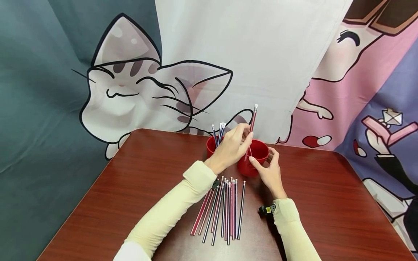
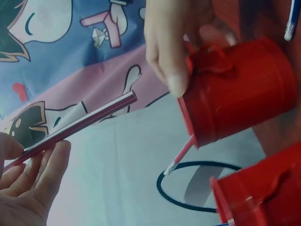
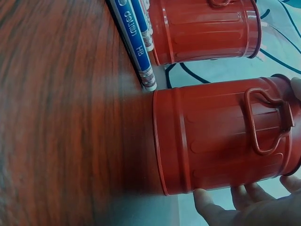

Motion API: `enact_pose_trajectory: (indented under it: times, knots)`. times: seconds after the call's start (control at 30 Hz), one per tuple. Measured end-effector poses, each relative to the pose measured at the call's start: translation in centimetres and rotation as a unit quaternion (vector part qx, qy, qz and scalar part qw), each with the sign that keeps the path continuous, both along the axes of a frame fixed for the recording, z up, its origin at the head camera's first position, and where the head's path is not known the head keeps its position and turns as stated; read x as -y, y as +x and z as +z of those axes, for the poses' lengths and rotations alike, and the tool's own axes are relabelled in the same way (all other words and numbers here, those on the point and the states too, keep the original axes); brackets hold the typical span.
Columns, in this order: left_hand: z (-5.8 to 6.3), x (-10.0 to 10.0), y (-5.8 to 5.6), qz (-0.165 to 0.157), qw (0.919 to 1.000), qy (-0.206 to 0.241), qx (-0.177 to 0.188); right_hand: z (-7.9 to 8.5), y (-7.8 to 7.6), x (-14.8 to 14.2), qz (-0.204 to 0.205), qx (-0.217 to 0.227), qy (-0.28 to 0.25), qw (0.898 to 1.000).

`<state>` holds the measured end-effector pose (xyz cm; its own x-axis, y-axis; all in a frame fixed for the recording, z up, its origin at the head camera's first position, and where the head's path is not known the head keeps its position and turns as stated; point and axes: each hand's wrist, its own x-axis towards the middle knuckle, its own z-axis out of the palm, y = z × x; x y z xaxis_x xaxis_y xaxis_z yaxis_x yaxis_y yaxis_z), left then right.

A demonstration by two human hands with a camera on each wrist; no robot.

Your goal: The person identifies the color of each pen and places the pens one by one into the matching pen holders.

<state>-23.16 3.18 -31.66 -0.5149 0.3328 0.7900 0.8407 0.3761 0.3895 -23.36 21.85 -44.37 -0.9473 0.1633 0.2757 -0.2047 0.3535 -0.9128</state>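
My left hand pinches a dark red striped pencil over the right-hand red bucket, its white eraser end up. The left wrist view shows the pencil's plain lower end pointing away from the fingers. My right hand grips that bucket at its rim, thumb on the near side and fingers round the far right side. A pink pencil leans in this bucket, its eraser end sticking out past the rim. The bucket's wire handle shows in the right wrist view.
A second red bucket stands just left, holding several blue pencils, partly hidden by my left hand. Several red, pink and dark blue pencils lie loosely side by side on the brown table in front. A printed cloth hangs behind.
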Motion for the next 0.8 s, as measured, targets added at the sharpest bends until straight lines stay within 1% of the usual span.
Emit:
enact_pose_trajectory:
  times: [0.07, 0.13, 0.23, 0.3, 0.4, 0.47, 0.53, 0.7, 0.8]
  knots:
    - [0.5, -0.2, -0.7, 0.001, 0.9999, -0.006, -0.014, 0.0, 0.0, 0.0, -0.001, -0.001, 0.0, 1.0]
    - [0.8, -0.5, -1.3, 0.002, 0.9998, -0.008, -0.02, 0.0, 0.1, -0.1, 0.0, 0.001, 0.003, 1.0]
    - [0.8, -0.8, -2.3, 0.003, 0.9999, -0.006, -0.016, 0.1, 0.1, -0.1, 0.002, 0.001, 0.005, 1.0]
    - [0.5, -1.0, -2.8, 0.005, 0.9999, -0.001, -0.014, 0.1, 0.0, -0.1, 0.001, 0.0, 0.006, 1.0]
    - [-0.1, -1.2, -3.4, 0.009, 1.0, 0.001, 0.002, 0.1, -0.1, 0.0, 0.002, 0.0, 0.004, 1.0]
    - [-0.8, -1.3, -3.7, 0.011, 0.9999, 0.004, 0.012, 0.3, -0.1, -0.1, 0.003, 0.006, 0.007, 1.0]
    - [-1.5, -1.4, -4.0, 0.011, 0.9996, 0.009, 0.024, 0.8, 0.2, 0.0, 0.007, 0.012, 0.008, 1.0]
    - [-3.2, -1.7, -4.9, 0.014, 0.9985, 0.044, 0.03, 2.7, 1.5, 0.6, 0.018, 0.008, -0.001, 1.0]
    - [-3.7, -1.7, -5.1, 0.017, 0.9976, 0.061, 0.029, 2.8, 1.6, 0.9, 0.022, 0.003, -0.008, 1.0]
